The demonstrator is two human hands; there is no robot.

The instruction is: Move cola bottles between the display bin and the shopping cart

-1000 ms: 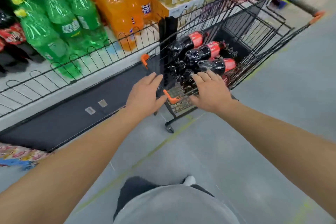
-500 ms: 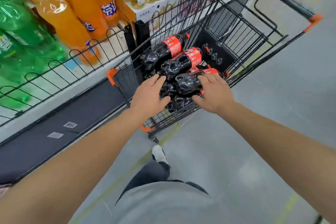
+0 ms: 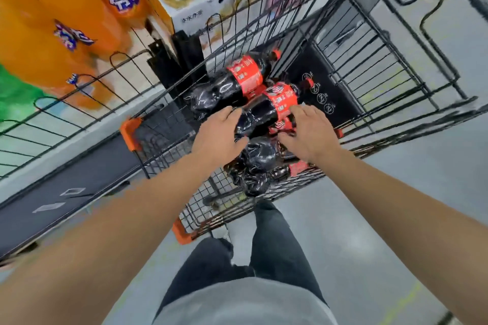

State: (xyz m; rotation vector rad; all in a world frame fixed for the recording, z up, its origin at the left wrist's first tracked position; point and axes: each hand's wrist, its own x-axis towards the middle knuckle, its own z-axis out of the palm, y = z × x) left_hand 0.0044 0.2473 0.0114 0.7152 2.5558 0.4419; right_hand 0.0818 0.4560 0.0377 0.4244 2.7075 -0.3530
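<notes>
**Both hands over the cola in the cart**

The cart (image 3: 375, 66) stands beside the bin (image 3: 79, 103), its wire basket holding a pile of cola bottles. The top bottle (image 3: 266, 111) lies on its side, long axis running diagonally, cap end pointing up and right toward the cart's far end, base toward the person. A second bottle (image 3: 232, 84) lies parallel just beside it on the left, cap pointing the same way. More bottles (image 3: 256, 166) sit beneath, in a dark heap.

The left hand (image 3: 219, 137) rests at the top bottle's base end, fingers relaxed and spread wide. The right hand (image 3: 309, 132) lies over the red label end, fingers straight and loosely apart. Neither hand plainly wraps the bottle.

Orange bottles (image 3: 60, 16) stand in the bin behind its wire rail.
</notes>
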